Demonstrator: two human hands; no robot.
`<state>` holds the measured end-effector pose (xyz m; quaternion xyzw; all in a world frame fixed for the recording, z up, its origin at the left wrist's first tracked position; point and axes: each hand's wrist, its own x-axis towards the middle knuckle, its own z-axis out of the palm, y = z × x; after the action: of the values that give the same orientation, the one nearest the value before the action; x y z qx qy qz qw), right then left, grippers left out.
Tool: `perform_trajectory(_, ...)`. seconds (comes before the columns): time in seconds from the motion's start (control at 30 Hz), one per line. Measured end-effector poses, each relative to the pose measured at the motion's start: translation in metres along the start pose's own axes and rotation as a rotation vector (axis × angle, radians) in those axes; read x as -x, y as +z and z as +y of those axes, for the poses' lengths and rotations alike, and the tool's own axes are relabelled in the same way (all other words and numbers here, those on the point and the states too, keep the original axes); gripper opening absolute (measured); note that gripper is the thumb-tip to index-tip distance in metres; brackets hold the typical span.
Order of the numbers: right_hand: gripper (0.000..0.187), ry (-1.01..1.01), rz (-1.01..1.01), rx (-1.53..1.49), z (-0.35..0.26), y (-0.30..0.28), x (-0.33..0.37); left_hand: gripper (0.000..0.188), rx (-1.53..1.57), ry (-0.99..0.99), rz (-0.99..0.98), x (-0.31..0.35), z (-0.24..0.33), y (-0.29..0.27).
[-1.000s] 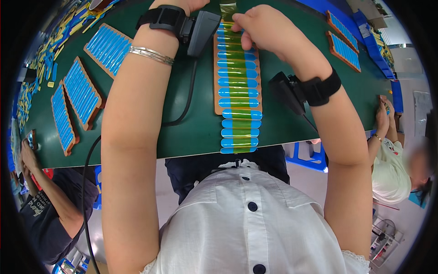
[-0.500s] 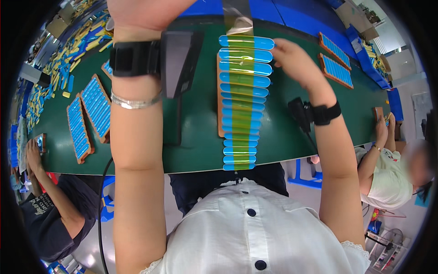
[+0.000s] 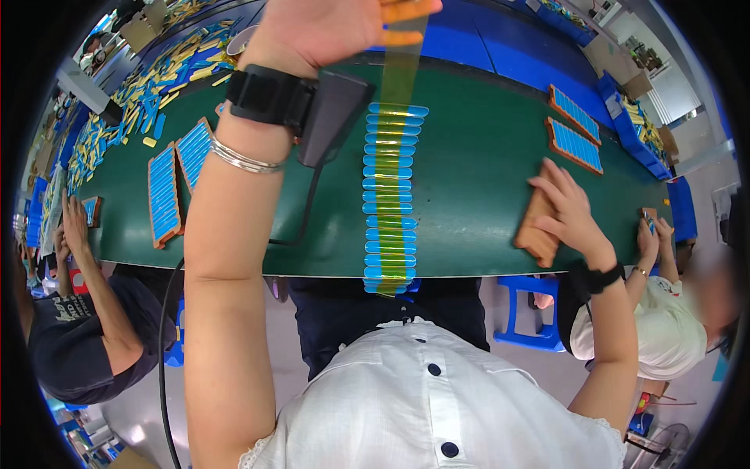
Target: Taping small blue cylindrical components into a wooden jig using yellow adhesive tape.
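A column of blue, rounded strips lies on the green table, joined by a band of clear yellowish tape down its middle. Its near end hangs over the table edge. At the top, the fingers of my left hand stretch out apart behind the tape and show orange through it; the upper part of the hand is cut off. To the right, my right hand grips an orange-brown slotted rack on the table, fingers across its top. No blue strips show on this rack.
Blue-filled racks lie at left and far right. Loose blue and yellow strips are heaped at the far left. A blue bin stands at the right edge. People work at both sides. A black cable crosses near my left arm.
The rack has gone from under the taped strips to the right, with my right hand on it. The column now lies on the table. My left hand has moved right to the tape.
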<state>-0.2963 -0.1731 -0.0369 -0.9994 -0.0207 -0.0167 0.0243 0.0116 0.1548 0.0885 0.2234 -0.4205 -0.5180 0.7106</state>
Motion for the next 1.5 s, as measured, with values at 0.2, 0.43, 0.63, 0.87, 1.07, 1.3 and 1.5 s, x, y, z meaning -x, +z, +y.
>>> perform_trajectory(0.2, 0.098, 0.206, 0.239, -0.622, -0.032, -0.04, -0.034, 0.035, -0.166, -0.065, 0.46, -0.008, -0.025, 0.033)
perform_trajectory(0.43, 0.032, 0.028, 0.153, -1.222, -0.181, -0.014, -0.119, 0.02, -0.284, -0.108, 0.645, -0.021, -0.04, 0.031)
perform_trajectory(0.63, 0.021, 0.075, 0.054, -1.57, -0.196, -0.02, -0.018, 0.035, -0.277, -0.093, 0.707, 0.008, -0.109, 0.037)
perform_trajectory(0.87, 0.022, 0.109, 0.045, -1.672, -0.217, -0.007, 0.036, 0.034, -0.341, 0.043, 0.702, 0.029, -0.159, 0.094)
perform_trajectory(1.07, 0.018, 0.189, 0.083, -1.409, -0.221, -0.017, 0.028, 0.037, -0.432, 0.027, 0.619, 0.028, -0.141, 0.094)
perform_trajectory(1.3, 0.011, -0.198, -0.104, -1.097, -0.214, 0.036, 0.122, 0.037, -0.285, -0.052, 0.323, 0.13, -0.223, 0.173)
perform_trajectory(1.5, 0.012, -0.389, 0.034, -1.019, -0.216, -0.001, 0.11, 0.096, 0.178, -0.152, 0.582, 0.054, -0.163, 0.114)
